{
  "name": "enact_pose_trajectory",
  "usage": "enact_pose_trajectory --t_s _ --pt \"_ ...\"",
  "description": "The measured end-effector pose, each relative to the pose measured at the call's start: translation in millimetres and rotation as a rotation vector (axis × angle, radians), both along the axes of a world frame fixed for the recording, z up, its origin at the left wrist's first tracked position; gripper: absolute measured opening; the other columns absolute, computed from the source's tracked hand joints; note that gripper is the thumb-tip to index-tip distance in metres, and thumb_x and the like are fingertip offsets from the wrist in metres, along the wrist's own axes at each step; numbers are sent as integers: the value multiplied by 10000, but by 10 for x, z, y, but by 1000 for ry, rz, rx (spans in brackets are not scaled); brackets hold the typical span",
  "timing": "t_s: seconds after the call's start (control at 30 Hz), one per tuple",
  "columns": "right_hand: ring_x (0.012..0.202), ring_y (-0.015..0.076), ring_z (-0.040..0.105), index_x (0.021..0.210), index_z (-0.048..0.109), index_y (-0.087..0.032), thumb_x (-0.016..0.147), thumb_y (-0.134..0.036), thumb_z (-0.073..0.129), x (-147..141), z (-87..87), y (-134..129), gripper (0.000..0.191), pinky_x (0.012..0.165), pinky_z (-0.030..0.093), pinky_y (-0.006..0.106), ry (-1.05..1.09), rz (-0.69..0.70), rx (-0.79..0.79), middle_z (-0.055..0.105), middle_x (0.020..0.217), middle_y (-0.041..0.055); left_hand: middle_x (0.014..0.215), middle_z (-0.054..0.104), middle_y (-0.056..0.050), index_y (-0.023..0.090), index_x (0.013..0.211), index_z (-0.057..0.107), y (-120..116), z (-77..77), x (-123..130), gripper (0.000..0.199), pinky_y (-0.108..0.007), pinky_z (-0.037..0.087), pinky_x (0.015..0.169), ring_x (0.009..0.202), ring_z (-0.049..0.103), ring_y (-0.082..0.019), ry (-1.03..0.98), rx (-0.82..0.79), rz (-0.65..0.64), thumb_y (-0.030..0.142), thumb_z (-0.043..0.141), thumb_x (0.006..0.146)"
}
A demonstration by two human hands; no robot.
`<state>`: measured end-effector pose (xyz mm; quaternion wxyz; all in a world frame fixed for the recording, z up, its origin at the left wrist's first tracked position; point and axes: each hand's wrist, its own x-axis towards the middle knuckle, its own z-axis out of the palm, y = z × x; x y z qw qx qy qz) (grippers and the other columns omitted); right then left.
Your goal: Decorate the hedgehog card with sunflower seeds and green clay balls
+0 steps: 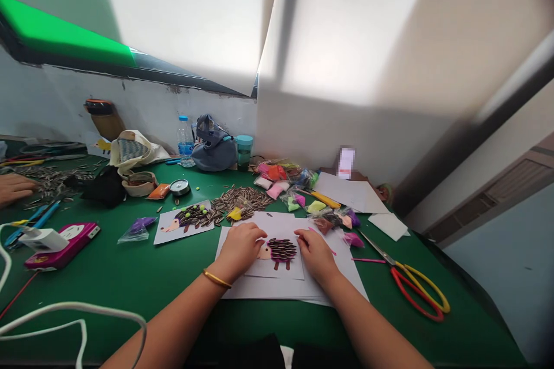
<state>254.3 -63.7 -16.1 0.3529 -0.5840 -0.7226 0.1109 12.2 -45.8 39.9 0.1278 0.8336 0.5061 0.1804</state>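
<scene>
A hedgehog picture (282, 249) made with dark seeds, a pale face and brown legs lies on white paper (255, 287) in front of me. My left hand (244, 247) rests at its left side, fingers curled near the face. On the other side, my right hand (317, 252) lies by the spines with bent fingers. Whether either hand pinches anything small is hidden. A second hedgehog card (184, 222) with green dots lies to the left, beside a pile of striped seeds (249, 198).
Red-and-yellow scissors (413, 285) lie open at right. Bags of coloured clay (277, 176) sit behind the papers. At left are a magenta power bank (64, 247), white cables and another person's hand (16, 188). Bottle (186, 143) and blue bag (214, 147) stand near the wall.
</scene>
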Motion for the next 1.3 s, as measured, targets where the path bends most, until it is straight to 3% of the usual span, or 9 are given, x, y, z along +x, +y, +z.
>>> enact_pose_trajectory --t_s 0.23,0.43,0.6,1.3 --pt "1016 231 594 1061 688 -200 907 -181 462 11 37 0 275 922 465 391 -16 29 43 674 1031 86 964 720 -45 236 944 762 241 -88 129 197 -303 444 819 927 637 -206 -16 -36 16 217 597 839" --pt "1048 235 556 1027 748 -245 865 -184 507 -121 182 101 297 946 434 389 -121 140 18 641 1079 71 985 726 -27 272 945 767 237 -191 90 193 -289 436 798 919 641 -199 -22 -71 20 264 613 827" --pt "1084 240 549 954 776 -284 861 -176 502 -299 273 162 308 960 422 397 -167 141 -78 650 1096 53 978 730 -24 286 964 768 219 -224 82 204 -287 430 792 918 637 -200 -24 -80 7 281 612 832" --pt "1092 245 548 1037 757 -334 860 -195 510 -344 244 116 334 944 424 414 -191 172 -78 652 1133 38 909 738 -8 285 864 781 180 -192 93 144 -291 406 768 888 635 -183 -42 -70 -4 250 651 814"
